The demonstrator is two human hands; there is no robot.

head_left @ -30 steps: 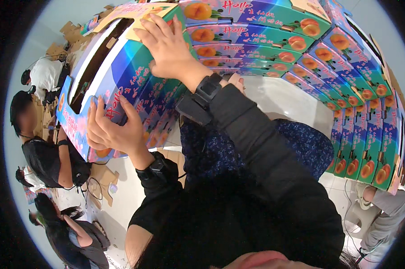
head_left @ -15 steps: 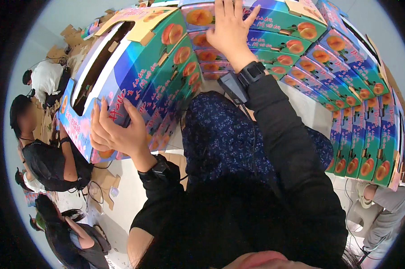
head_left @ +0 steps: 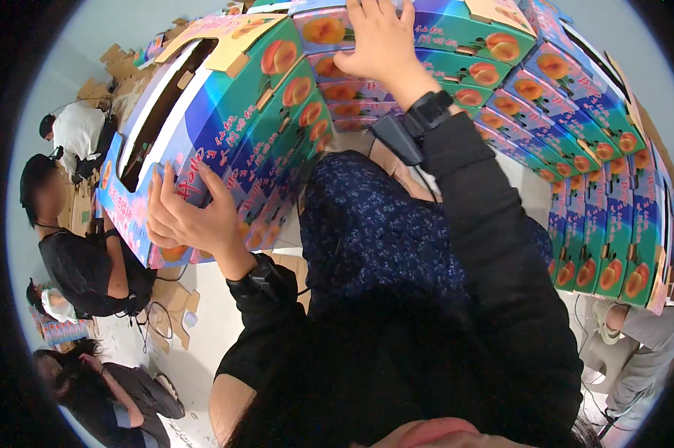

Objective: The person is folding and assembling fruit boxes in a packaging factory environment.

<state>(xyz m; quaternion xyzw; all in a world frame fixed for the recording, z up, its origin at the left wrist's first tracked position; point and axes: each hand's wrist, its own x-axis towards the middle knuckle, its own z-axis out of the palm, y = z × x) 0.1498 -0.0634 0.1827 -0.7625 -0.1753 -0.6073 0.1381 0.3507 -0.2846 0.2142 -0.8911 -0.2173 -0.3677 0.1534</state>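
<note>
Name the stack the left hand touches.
The left stack: the left hand is on its top box; the right hand is at the back stack.

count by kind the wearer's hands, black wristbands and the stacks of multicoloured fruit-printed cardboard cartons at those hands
Bare left hand and bare right hand: 2
Black left wristband and black right wristband: 2
Left stack of multicoloured, fruit-printed cardboard cartons and middle stack of similar cartons: 2
Total: 6

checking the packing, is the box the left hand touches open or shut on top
Open, at least partly: a long dark gap runs along the top of that box.
</note>
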